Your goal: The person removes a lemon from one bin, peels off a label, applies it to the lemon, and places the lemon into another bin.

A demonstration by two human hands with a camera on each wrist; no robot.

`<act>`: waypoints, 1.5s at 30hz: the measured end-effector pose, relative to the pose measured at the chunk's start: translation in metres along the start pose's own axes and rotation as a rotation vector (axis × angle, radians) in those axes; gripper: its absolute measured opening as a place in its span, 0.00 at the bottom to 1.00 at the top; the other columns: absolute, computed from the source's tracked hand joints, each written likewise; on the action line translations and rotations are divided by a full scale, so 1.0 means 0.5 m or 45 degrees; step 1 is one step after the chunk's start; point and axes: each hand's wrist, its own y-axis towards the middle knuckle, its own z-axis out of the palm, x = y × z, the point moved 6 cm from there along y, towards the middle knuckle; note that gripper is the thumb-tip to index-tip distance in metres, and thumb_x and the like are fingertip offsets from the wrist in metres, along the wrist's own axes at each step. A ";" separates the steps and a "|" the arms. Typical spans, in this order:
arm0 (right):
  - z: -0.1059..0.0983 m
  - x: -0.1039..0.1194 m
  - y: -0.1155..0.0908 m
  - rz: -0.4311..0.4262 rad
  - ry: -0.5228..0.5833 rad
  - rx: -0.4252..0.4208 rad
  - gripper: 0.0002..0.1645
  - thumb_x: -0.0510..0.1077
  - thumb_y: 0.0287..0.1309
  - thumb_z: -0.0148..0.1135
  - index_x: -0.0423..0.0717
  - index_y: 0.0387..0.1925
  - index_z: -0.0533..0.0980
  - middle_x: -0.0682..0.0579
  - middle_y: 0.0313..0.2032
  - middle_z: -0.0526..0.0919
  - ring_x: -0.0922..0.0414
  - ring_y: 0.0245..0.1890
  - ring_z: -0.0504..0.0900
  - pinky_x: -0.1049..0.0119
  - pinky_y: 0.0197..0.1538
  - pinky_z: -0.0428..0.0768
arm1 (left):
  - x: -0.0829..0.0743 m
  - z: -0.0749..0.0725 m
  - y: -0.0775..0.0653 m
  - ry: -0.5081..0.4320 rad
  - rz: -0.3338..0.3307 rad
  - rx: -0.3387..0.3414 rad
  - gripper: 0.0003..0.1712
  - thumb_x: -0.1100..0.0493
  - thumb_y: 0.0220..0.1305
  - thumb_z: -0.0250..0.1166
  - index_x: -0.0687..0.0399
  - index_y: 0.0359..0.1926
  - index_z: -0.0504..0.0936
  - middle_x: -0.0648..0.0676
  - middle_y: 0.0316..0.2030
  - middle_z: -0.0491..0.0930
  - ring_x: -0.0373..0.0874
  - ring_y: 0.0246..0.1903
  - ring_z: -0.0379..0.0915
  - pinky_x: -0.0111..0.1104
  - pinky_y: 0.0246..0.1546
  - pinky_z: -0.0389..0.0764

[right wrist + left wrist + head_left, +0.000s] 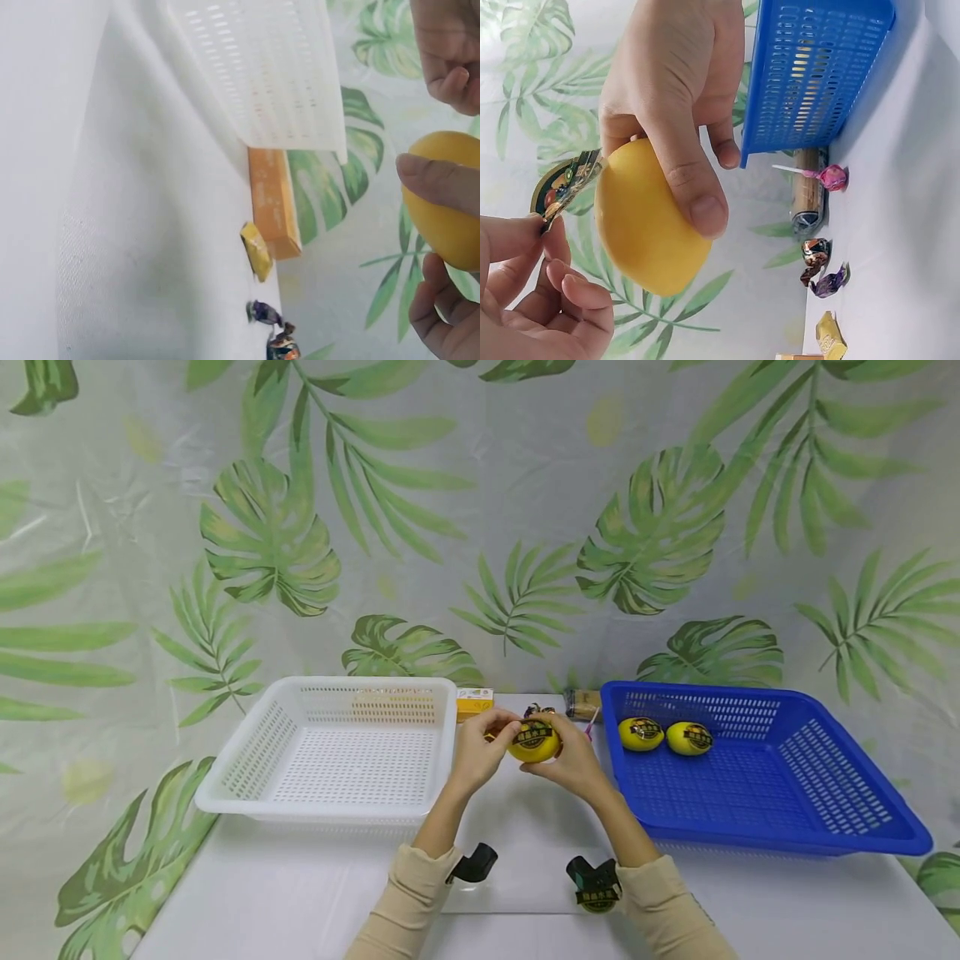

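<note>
In front of me, above the table, my right hand [573, 762] grips a yellow lemon [542, 753]. Its thumb lies along the fruit in the left wrist view. A dark oval label sticker [561, 187] with gold edging and fruit pictures is pinched by the fingertips of my left hand [551, 300]. One end of this sticker meets the lemon's side, while the rest stands away from the skin. Two more lemons [641, 735] bearing similar dark stickers lie in the blue basket [757, 843], at its left end.
A white basket [322, 808] stands on the left. Along the back lie an orange box [271, 202], a yellow-wrapped sweet [257, 251], dark-wrapped sweets [815, 255], a pink lollipop [832, 178] and a brown packet [582, 703]. Another dark label [597, 900] shows beside the right wrist camera.
</note>
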 end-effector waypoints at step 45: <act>0.001 0.015 -0.008 -0.024 0.059 0.039 0.41 0.35 0.30 0.80 0.38 0.52 0.73 0.42 0.47 0.78 0.46 0.47 0.76 0.52 0.48 0.78 | 0.050 0.017 -0.034 0.300 -0.092 -0.015 0.26 0.51 0.62 0.61 0.64 0.56 0.75 0.64 0.44 0.77 0.52 0.35 0.72 0.39 0.34 0.75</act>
